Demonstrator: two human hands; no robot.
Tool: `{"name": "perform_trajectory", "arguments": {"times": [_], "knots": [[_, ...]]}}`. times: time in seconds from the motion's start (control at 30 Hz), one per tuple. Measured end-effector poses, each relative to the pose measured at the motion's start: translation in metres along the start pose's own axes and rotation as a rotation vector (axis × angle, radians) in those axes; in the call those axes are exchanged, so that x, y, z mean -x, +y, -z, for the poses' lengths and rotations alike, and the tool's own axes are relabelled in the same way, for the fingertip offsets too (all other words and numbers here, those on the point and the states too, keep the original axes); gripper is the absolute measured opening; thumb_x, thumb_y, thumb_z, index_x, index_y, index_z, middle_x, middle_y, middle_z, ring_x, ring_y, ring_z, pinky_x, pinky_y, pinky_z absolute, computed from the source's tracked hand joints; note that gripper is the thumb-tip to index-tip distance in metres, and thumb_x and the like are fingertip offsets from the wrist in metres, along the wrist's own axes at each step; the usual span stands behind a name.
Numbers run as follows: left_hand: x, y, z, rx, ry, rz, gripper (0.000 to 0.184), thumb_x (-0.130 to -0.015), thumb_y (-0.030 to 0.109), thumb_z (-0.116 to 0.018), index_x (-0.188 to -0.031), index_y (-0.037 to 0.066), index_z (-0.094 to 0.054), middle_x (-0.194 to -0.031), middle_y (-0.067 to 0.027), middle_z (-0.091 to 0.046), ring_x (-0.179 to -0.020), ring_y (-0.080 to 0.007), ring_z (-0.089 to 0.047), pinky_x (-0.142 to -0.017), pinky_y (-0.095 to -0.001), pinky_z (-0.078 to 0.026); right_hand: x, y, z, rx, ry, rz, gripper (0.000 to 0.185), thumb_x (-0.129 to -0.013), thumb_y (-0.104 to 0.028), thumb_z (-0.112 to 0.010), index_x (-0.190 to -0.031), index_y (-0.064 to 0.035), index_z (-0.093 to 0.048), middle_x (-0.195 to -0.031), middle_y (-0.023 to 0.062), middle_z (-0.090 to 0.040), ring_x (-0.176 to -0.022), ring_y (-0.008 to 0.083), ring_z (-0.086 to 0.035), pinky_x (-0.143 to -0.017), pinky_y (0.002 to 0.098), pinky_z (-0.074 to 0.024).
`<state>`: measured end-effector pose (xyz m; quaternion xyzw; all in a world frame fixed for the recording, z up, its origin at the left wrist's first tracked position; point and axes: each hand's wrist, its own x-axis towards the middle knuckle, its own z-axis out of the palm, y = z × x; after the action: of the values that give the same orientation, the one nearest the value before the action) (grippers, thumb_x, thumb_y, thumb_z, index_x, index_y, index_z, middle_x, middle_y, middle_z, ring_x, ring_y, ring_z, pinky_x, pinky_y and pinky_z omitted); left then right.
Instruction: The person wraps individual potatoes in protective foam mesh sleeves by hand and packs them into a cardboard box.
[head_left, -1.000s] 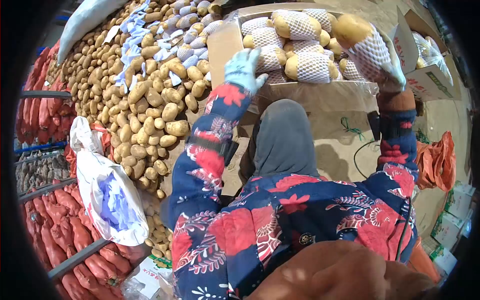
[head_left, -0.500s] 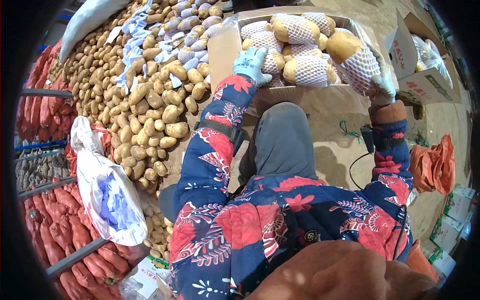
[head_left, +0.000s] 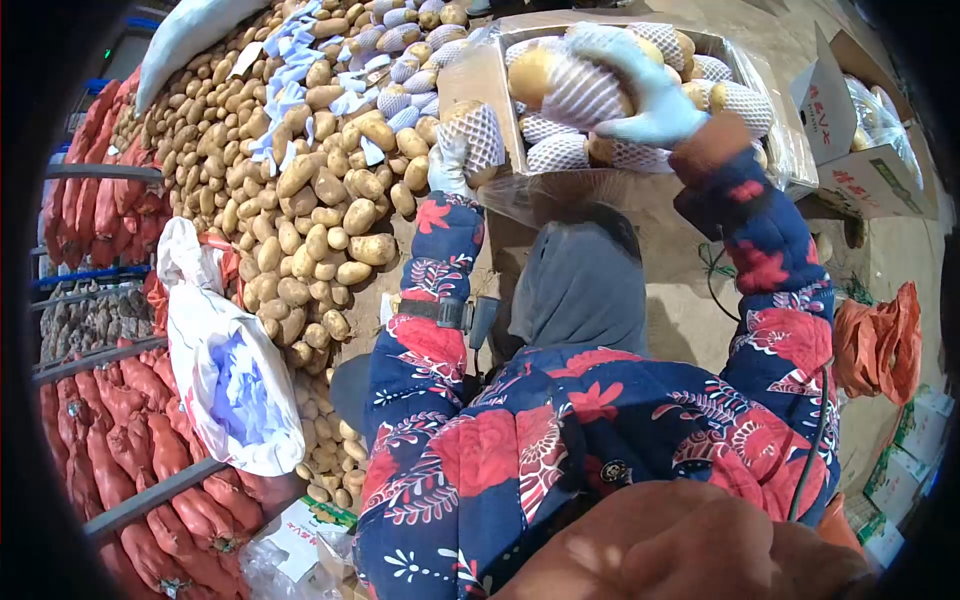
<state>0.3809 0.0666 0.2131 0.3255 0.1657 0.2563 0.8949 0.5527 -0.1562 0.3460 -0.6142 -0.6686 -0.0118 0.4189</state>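
My left hand, in a pale glove, is closed around a potato in a white foam net, just outside the left side of the cardboard box. Over the box, my gloved right hand is wrapped round a large potato with a foam net; motion blurs this hand slightly. Several netted potatoes lie inside the cardboard box, some hidden under my right hand. Clear plastic film hangs over the near edge of the box.
A big heap of loose potatoes spreads to the left, with netted ones at its far right. A white sack of bluish foam pieces lies beside it. Red bags fill the far left. Another open box stands right.
My left hand has left the box's left edge and now holds a netted potato. My right hand has swung leftward from the box's right side to its middle, gripping a netted potato.
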Motion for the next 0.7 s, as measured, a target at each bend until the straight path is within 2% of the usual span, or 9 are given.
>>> {"name": "perform_trajectory", "arguments": {"times": [0.07, 0.17, 0.3, 0.33, 0.4, 0.47, 0.53, 0.6, 0.7], "knots": [[0.001, 0.0, 0.007, 0.049, -0.004, 0.029, 0.071, -0.07, 0.028, -0.076, -0.122, 0.0, -0.038, -0.115, -0.0122, -0.05, -0.102, -0.0204, -0.051, -0.086, -0.0333, -0.045, 0.019, 0.049, -0.043, 0.298, -0.294, -0.165, 0.075, -0.061, -0.015, -0.071, -0.13, -0.0128, -0.041, -0.129, 0.0158, -0.041, -0.122, 0.0322, -0.037, -0.104, 0.0389, -0.0283], [0.003, 0.003, 0.011, 0.066, -0.003, 0.011, 0.071, -0.071, 0.03, -0.075, -0.123, 0.0, -0.037, -0.116, -0.0121, -0.049, -0.103, -0.0204, -0.051, -0.087, -0.0332, -0.045, 0.006, 0.043, -0.046, 0.368, -0.458, -0.225, 0.079, -0.061, -0.017, -0.071, -0.132, -0.0178, -0.037, -0.129, 0.0148, -0.039, -0.121, 0.0352, -0.036, -0.102, 0.0415, -0.0296], [0.013, 0.004, 0.019, -0.035, 0.032, -0.08, 0.071, -0.072, 0.031, -0.074, -0.123, 0.001, -0.037, -0.117, -0.0119, -0.049, -0.104, -0.0204, -0.051, -0.087, -0.0331, -0.045, 0.023, 0.001, -0.04, 0.531, -0.186, -0.178, 0.084, -0.063, -0.024, -0.072, -0.136, -0.0162, -0.032, -0.129, 0.016, -0.04, -0.119, 0.0354, -0.038, -0.1, 0.0425, -0.0314], [0.018, 0.002, 0.018, -0.103, 0.025, -0.128, 0.071, -0.072, 0.031, -0.074, -0.123, 0.001, -0.037, -0.117, -0.0118, -0.049, -0.104, -0.0204, -0.051, -0.087, -0.0331, -0.045, 0.031, -0.013, -0.044, 0.466, -0.031, -0.192, 0.087, -0.061, -0.028, -0.073, -0.136, -0.0144, -0.032, -0.129, 0.0167, -0.04, -0.12, 0.0324, -0.039, -0.101, 0.04, -0.0309], [0.043, -0.008, 0.003, -0.3, -0.055, -0.227, 0.07, -0.073, 0.032, -0.074, -0.124, 0.001, -0.037, -0.118, -0.0117, -0.048, -0.104, -0.0204, -0.05, -0.088, -0.033, -0.044, 0.05, -0.053, -0.065, -0.129, 0.294, -0.426, 0.094, -0.057, -0.031, -0.078, -0.135, -0.0084, -0.031, -0.128, 0.0179, -0.04, -0.118, 0.0289, -0.04, -0.1, 0.038, -0.0313], [0.088, -0.012, -0.066, -0.509, -0.218, -0.284, 0.071, -0.076, 0.041, -0.069, -0.125, 0.0, -0.036, -0.12, -0.0115, -0.046, -0.109, -0.0207, -0.047, -0.092, -0.0337, -0.041, 0.06, -0.081, -0.106, -1.048, 0.519, -0.671, 0.097, -0.055, -0.032, -0.081, -0.134, -0.0044, -0.031, -0.131, 0.0157, -0.037, -0.118, 0.0255, -0.039, -0.101, 0.0349, -0.0305], [0.102, -0.032, -0.087, -0.583, -0.38, -0.322, 0.074, -0.079, 0.053, -0.058, -0.125, -0.001, -0.038, -0.118, -0.0145, -0.047, -0.112, -0.0228, -0.044, -0.096, -0.0359, -0.036, 0.064, -0.078, -0.116, -1.283, 0.718, -0.623, 0.092, -0.056, -0.022, -0.082, -0.131, -0.0031, -0.032, -0.123, 0.0099, -0.048, -0.113, 0.0221, -0.047, -0.095, 0.0339, -0.0382], [0.095, -0.018, -0.094, -1.035, -0.404, -0.656, 0.071, -0.081, 0.057, -0.051, -0.123, 0.0, -0.043, -0.116, -0.0183, -0.047, -0.111, -0.0302, -0.045, -0.095, -0.0405, -0.034, 0.06, -0.076, -0.073, -1.277, 0.641, -0.715, 0.089, -0.056, -0.02, -0.082, -0.13, -0.0024, -0.035, -0.117, 0.0078, -0.052, -0.108, 0.0204, -0.051, -0.092, 0.0336, -0.041], [0.062, -0.025, -0.082, -1.376, -0.324, -0.862, 0.068, -0.078, 0.054, -0.054, -0.124, 0.005, -0.044, -0.118, -0.022, -0.043, -0.111, -0.0386, -0.04, -0.094, -0.0469, -0.031, 0.057, -0.046, 0.0, -0.797, 0.577, -0.513, 0.091, -0.056, -0.018, -0.082, -0.131, -0.0031, -0.033, -0.12, 0.0114, -0.051, -0.108, 0.023, -0.052, -0.093, 0.0353, -0.0433]]}}
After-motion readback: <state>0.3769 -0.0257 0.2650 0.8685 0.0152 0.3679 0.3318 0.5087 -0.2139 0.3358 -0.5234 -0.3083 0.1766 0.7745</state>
